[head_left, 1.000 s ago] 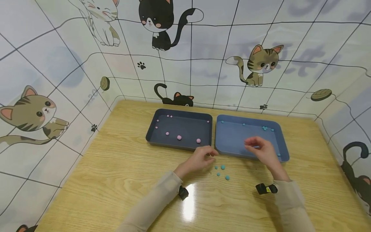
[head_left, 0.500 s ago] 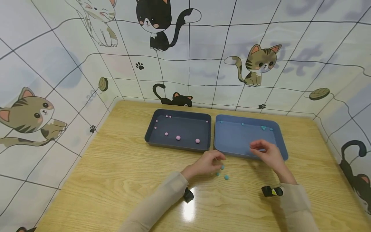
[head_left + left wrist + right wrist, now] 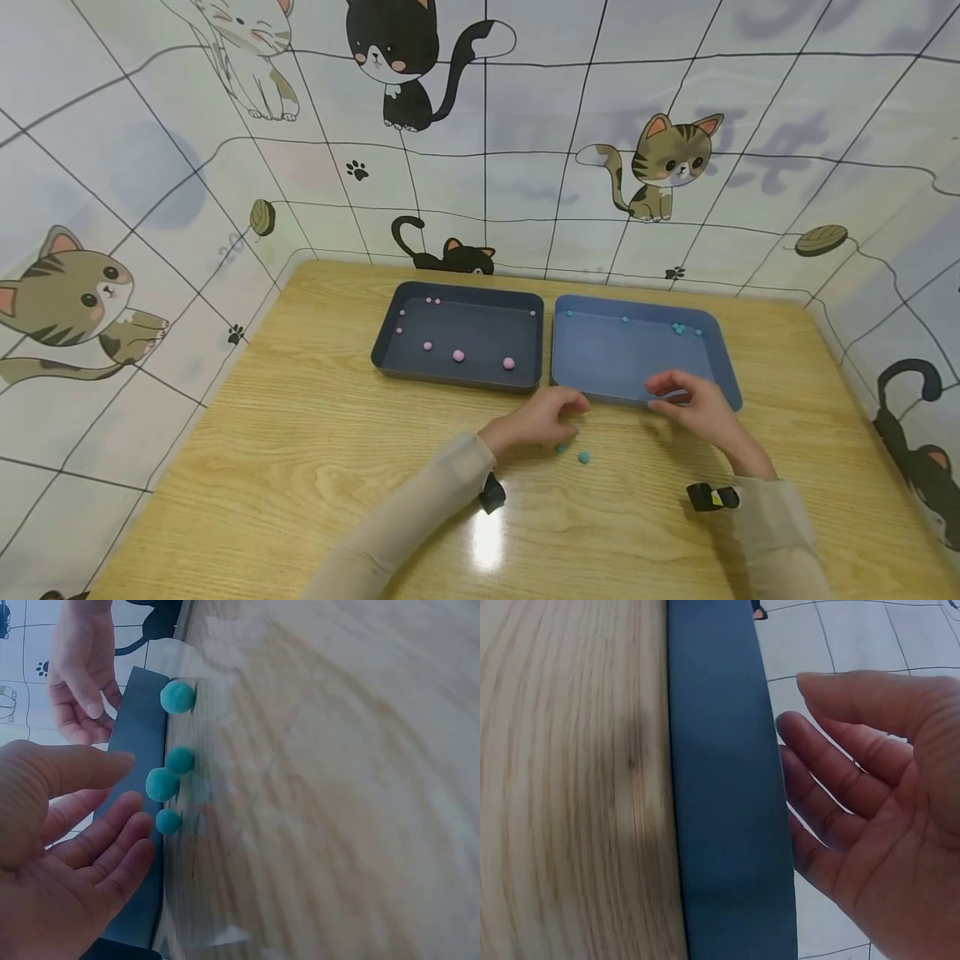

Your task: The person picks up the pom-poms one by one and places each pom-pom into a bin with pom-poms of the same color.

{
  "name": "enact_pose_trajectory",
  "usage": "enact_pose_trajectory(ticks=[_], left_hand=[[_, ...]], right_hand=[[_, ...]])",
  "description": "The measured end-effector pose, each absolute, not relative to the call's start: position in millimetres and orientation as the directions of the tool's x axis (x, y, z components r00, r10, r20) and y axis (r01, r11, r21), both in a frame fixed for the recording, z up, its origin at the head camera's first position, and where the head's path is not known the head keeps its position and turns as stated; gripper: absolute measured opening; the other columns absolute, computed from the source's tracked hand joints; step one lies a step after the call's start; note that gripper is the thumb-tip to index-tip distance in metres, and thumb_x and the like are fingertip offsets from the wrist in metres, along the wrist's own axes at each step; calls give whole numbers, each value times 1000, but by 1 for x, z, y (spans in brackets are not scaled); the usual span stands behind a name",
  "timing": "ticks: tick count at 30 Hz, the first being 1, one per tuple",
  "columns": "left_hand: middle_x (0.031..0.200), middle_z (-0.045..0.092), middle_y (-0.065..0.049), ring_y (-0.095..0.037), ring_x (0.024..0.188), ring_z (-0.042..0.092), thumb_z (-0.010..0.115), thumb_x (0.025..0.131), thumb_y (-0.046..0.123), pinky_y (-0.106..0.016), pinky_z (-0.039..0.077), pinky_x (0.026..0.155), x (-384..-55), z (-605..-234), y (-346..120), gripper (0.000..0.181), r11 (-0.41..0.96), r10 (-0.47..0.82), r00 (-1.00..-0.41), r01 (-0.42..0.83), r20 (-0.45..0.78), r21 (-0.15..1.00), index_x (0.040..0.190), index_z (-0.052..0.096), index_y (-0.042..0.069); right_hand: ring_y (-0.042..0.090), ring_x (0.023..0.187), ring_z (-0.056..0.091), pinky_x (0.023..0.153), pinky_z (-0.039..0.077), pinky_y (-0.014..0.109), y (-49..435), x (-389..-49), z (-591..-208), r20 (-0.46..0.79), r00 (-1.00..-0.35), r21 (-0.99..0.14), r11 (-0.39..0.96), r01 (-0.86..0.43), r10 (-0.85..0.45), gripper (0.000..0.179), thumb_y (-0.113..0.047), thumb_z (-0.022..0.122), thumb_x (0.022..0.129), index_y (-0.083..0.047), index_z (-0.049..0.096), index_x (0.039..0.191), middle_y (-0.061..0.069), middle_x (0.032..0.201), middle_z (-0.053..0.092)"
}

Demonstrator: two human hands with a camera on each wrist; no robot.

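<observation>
Several teal pompoms (image 3: 178,697) lie on the wooden table in front of the trays. My left hand (image 3: 542,417) hovers over them, its fingers loosely bent and thumb apart. It partly covers the group in the head view, where one teal pompom (image 3: 584,457) shows plainly beside it. Nothing is seen between the fingers of the left hand (image 3: 82,832) in the left wrist view. My right hand (image 3: 699,408) is held over the near edge of the blue tray (image 3: 622,358). Gently curved fingers and a separate thumb hold nothing visible on the right hand (image 3: 885,795).
Left of the blue tray stands a dark tray (image 3: 480,329) with several pink pompoms (image 3: 458,356) scattered in it. More teal pompoms (image 3: 678,329) lie along the blue tray's far side. A cat-patterned wall (image 3: 525,183) rises behind the table (image 3: 300,433).
My left hand has moved right, over the loose teal pompoms, and now hides some of them. The right hand has shifted slightly right and toward the tray's near edge.
</observation>
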State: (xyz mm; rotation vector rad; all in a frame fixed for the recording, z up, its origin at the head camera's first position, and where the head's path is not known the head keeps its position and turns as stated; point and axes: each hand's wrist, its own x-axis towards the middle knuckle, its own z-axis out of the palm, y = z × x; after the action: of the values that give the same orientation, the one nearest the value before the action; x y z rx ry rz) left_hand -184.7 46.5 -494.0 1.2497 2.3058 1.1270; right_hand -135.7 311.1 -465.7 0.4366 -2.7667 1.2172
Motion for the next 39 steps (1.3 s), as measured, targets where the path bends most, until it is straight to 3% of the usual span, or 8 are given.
enact_pose_trajectory(ticks=[7, 12, 21, 29, 39], left_hand=[[111, 63, -9, -16, 104, 59, 67, 81, -2, -13, 42, 87, -184, -493, 49, 33, 363, 820, -569, 594, 57, 718, 113, 60, 0], [109, 65, -5, -12, 101, 59, 68, 80, 0, -11, 42, 84, -184, -496, 53, 32, 407, 818, -575, 614, 29, 676, 112, 62, 3], [107, 66, -6, -11, 94, 60, 64, 77, -8, -10, 43, 78, -183, -490, 57, 34, 442, 811, -585, 602, -9, 666, 109, 64, 2], [104, 65, -5, -11, 93, 59, 60, 79, -8, -10, 42, 79, -181, -488, 59, 32, 457, 827, -562, 679, 7, 574, 108, 65, 3], [102, 64, -5, -10, 92, 56, 59, 79, -9, -11, 41, 81, -181, -491, 58, 30, 447, 833, -552, 705, 30, 550, 105, 66, 3]], right_hand=[[17, 82, 61, 67, 52, 31, 319, -136, -469, 197, -948, -603, 731, -320, -252, 19, 4, 70, 78, -1, 66, 96, 11, 92, 67], [24, 80, 61, 65, 51, 34, 324, -134, -469, 180, -943, -530, 780, -334, -281, 19, 5, 70, 76, -2, 66, 93, 9, 89, 67], [27, 76, 61, 61, 49, 36, 330, -131, -468, 201, -933, -449, 819, -358, -297, 19, 9, 69, 74, -6, 66, 86, 6, 84, 65], [28, 75, 62, 61, 50, 38, 331, -132, -470, 206, -935, -427, 833, -352, -289, 18, 9, 69, 73, -4, 65, 84, 7, 82, 66], [31, 77, 62, 64, 51, 42, 331, -133, -471, 176, -945, -425, 845, -325, -275, 14, 9, 66, 75, -2, 65, 84, 10, 83, 66]])
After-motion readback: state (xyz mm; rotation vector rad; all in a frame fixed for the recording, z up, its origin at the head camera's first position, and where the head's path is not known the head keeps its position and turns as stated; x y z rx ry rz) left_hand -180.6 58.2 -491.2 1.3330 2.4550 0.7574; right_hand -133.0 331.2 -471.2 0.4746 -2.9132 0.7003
